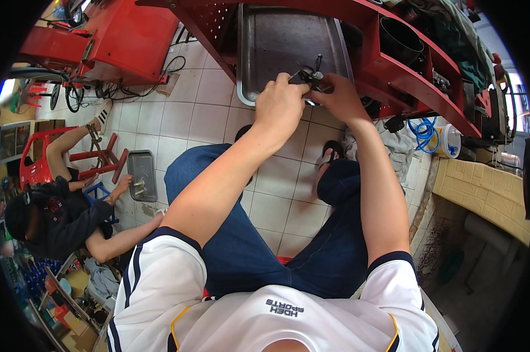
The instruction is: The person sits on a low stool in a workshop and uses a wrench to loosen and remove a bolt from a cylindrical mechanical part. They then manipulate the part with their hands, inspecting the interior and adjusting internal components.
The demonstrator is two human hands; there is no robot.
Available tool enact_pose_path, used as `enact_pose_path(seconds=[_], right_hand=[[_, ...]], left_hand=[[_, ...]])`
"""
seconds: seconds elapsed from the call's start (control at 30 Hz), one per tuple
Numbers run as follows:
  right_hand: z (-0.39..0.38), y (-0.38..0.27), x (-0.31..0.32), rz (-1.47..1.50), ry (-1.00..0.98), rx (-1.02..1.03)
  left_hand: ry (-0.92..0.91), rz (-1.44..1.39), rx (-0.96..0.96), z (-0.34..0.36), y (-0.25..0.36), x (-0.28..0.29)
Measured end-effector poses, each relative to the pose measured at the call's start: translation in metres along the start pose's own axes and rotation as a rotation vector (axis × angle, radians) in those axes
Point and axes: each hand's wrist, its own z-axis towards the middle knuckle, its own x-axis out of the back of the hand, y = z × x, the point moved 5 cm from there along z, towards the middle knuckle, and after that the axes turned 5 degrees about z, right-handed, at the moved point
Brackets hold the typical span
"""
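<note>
Over the near edge of a grey metal tray (276, 35), my two hands meet around a small mechanical part (317, 75) of dark and silvery metal, with a thin stem sticking up from it. My left hand (280, 104) is closed at its left side, fingers curled and thumb toward the part. A thin metal piece shows by those fingertips, too small to name. From the right, my right hand (342, 101) pinches the part between thumb and fingers. The fingers partly hide the part, so its exact kind cannot be made out.
A red metal stand (388, 76) with compartments surrounds the tray. Left is a red cabinet (130, 41) with cables. Another person (59, 217) sits low at left, reaching over a small grey tray (150, 188). A bucket (449, 141) with blue hose stands right, near a yellowish padded board (482, 190).
</note>
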Motion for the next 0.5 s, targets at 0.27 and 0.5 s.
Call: enact_pose_path(seconds=[0.27,0.5], right_hand=[[-0.0019,-0.0026,0.0042,0.222,-0.163,-0.175],[0.0007,0.0047,0.0029,0.069,-0.076,-0.09]], left_hand=[[-0.003,-0.002,0.03,0.003,-0.0069,0.0032],[0.001,-0.021,0.014,0.0016,-0.0037,0.0006]])
